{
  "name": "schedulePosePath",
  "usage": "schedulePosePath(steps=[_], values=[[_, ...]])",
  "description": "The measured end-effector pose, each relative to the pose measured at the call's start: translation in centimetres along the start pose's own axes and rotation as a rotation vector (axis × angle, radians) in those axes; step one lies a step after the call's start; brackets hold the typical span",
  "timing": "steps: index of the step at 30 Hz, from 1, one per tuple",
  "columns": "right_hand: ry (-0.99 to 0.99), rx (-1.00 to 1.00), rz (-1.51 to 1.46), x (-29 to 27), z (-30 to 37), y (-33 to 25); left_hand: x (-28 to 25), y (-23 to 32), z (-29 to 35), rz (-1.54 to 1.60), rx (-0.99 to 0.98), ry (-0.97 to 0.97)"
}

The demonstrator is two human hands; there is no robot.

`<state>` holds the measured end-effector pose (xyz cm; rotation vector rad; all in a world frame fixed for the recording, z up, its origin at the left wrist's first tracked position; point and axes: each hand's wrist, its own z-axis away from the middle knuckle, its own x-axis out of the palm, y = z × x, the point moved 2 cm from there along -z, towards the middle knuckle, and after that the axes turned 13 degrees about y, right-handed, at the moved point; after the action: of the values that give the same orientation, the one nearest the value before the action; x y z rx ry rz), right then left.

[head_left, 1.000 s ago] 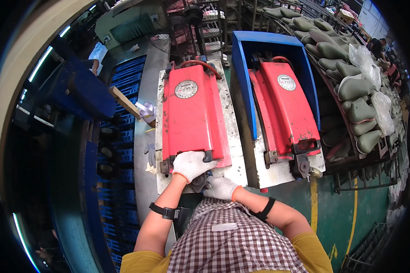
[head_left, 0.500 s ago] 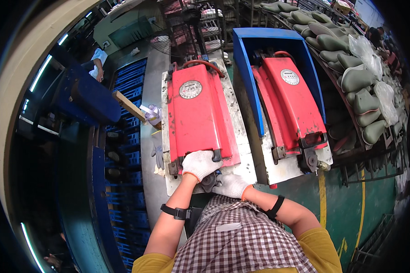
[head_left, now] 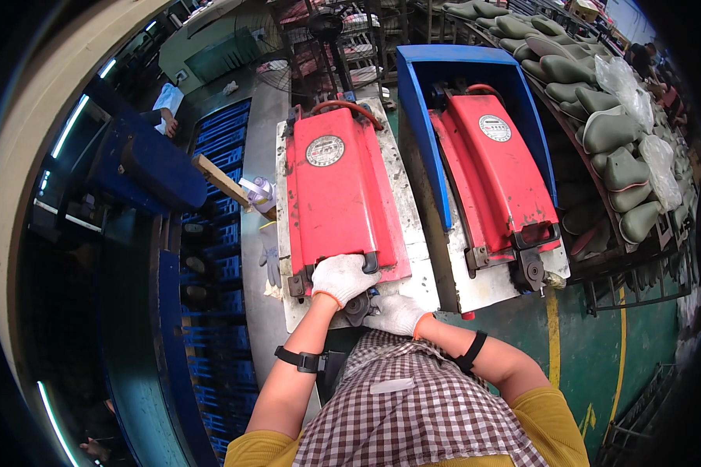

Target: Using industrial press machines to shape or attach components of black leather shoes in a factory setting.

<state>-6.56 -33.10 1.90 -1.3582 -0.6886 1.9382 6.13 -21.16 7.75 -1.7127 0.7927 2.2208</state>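
Observation:
A red machine cover (head_left: 331,198) with a round label lies straight before me on a scuffed metal plate (head_left: 422,272). At its near edge my left hand (head_left: 343,280), in a white knit glove, is closed over the black handle (head_left: 371,263). My right hand (head_left: 397,314), gloved alike, is beside a dark round fitting (head_left: 357,308) just below the handle. Its fingers are curled against a small part there, mostly hidden by the glove. The underside of the cover cannot be seen.
A second red machine (head_left: 502,171) stands at the right inside a blue hood (head_left: 475,54). Grey-green rounded pieces (head_left: 611,132) fill a rack beyond it. To the left are a bottle (head_left: 260,194), grey gloves (head_left: 270,257), a blue slatted line (head_left: 222,148) and another person's hand (head_left: 169,122).
Both my hands stay at the near edge of the red cover with almost no movement. The other person's hand at the far left has shifted slightly.

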Motion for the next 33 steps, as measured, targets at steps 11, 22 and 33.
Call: schedulePosePath(steps=[11,22,33], values=[[0.018,-0.022,-0.016,0.4,-0.1,0.7,-0.3,0.3,0.0,-0.005,-0.002,0.001],[0.021,-0.032,-0.038,0.4,-0.2,0.6,-0.4,0.3,0.0,-0.021,-0.007,-0.007],[0.032,-0.043,-0.036,0.7,-0.2,1.0,-0.4,0.4,0.0,-0.013,-0.007,-0.005]])
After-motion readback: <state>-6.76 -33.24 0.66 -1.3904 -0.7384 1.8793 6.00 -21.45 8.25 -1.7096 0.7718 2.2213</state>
